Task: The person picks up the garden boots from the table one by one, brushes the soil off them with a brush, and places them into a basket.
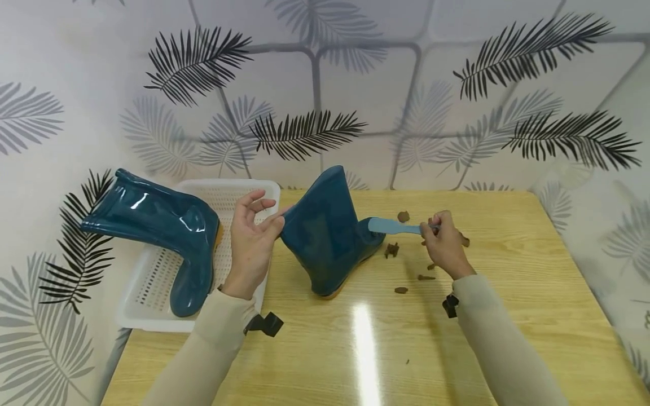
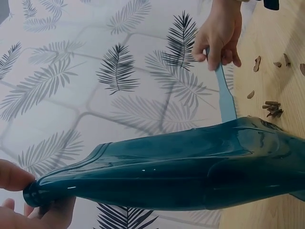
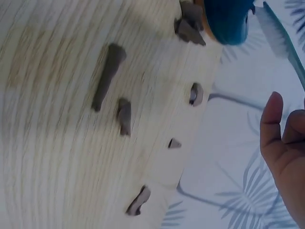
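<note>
A glossy teal rubber boot (image 1: 325,231) is tilted over the table, its toe pointing right and its tan-edged sole facing down. My left hand (image 1: 251,242) pinches the boot's top rim between thumb and fingers, the other fingers loosely spread. With my right hand (image 1: 447,245) I grip the handle of a light blue brush (image 1: 393,226), whose head lies at the boot's toe. White bristles (image 3: 274,33) show in the right wrist view. Whether they touch the boot is unclear. Several brown clumps (image 1: 391,250), like dried mud, lie on the table below the brush.
A second teal rubber boot (image 1: 190,237) lies across a white perforated plastic basket (image 1: 152,324) at the left, its shaft jutting over the basket's side. The light wood table (image 1: 518,316) ends against a leaf-patterned cloth backdrop (image 1: 365,101).
</note>
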`<state>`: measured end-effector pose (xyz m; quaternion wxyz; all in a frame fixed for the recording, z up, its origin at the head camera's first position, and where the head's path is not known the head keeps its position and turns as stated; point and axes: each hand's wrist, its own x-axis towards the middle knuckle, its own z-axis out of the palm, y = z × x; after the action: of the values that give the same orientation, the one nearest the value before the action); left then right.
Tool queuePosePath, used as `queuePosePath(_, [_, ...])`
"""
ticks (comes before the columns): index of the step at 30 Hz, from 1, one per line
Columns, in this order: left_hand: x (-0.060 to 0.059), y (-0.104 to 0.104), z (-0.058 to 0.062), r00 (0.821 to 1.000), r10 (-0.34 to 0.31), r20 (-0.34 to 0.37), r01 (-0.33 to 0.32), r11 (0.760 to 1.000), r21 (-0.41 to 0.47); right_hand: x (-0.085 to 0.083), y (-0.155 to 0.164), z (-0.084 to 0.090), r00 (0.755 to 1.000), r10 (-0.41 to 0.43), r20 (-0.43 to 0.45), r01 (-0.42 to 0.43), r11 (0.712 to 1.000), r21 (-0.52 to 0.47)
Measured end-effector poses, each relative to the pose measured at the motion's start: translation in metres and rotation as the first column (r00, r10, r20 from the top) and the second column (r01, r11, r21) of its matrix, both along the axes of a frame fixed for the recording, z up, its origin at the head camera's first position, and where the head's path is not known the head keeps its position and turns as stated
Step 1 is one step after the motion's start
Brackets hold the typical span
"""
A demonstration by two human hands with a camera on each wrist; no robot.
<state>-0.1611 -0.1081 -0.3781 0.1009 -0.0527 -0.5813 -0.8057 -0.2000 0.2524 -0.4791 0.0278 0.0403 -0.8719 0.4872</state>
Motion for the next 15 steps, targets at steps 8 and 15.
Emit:
queuePosePath(8, [0.001,0.002,-0.002,1.000,0.000,0.005,0.000,1.000,0.003,0.002,0.015,-0.001,0.993,-0.096,-0.067,0.093,0.995,-0.043])
queuePosePath(15, [0.002,0.002,-0.002,1.000,0.014,0.007,-0.014,1.000,0.002,-0.002,-0.006,-0.002,0.998,-0.043,-0.053,0.037,0.993,-0.111])
